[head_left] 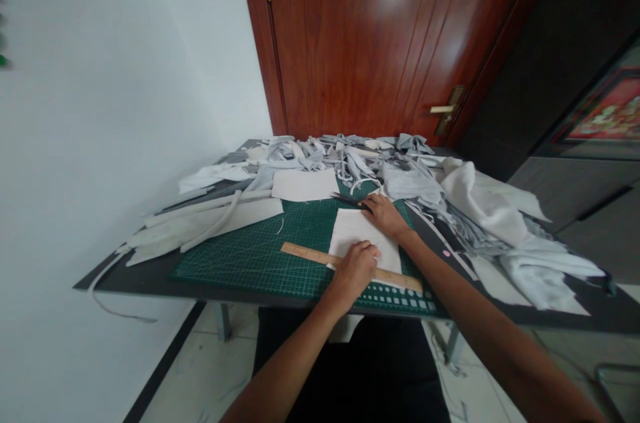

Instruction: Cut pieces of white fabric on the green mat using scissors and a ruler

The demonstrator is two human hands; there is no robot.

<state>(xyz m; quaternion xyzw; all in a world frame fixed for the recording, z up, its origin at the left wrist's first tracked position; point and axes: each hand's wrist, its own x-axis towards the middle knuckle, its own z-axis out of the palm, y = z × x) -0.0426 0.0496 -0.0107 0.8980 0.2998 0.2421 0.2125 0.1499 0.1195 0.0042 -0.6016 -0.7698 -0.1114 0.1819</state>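
Nearest my camera, my left hand [354,271] curls closed over a wooden ruler [305,255], pinning it across a white fabric piece [357,233] on the green cutting mat [250,263], while my open right hand [385,216] flattens the cloth's far corner beside black scissors [347,201].

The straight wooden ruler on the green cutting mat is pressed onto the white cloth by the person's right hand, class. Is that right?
No: the head view shows the left hand pressing the straight wooden ruler onto the white cloth on the green cutting mat. The right hand rests on the cloth's far edge.
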